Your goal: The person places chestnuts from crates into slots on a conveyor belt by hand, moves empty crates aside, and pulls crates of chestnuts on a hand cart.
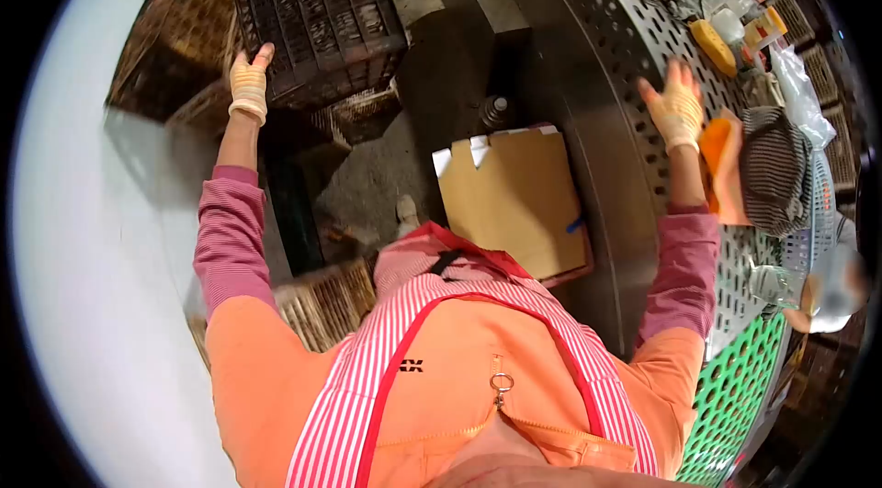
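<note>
My left hand (249,85), in a pale ribbed glove with bare fingertips, rests at the near left corner of a dark slatted plastic crate (317,10). Whether its fingers grip the crate's edge is hard to make out. On the right, my right hand (678,107), gloved the same way, has its fingers spread over the perforated metal table (634,47) and holds nothing. Close beside it lie an orange cloth (724,166) and a dark striped cloth bundle (776,171).
A cardboard-topped box (514,198) stands on the floor between my arms, with a dark bottle-like object (494,109) behind it. More crates (184,38) stack at the left. A yellow object (713,47), bottles and bags lie on the table, above green perforated mesh (735,396).
</note>
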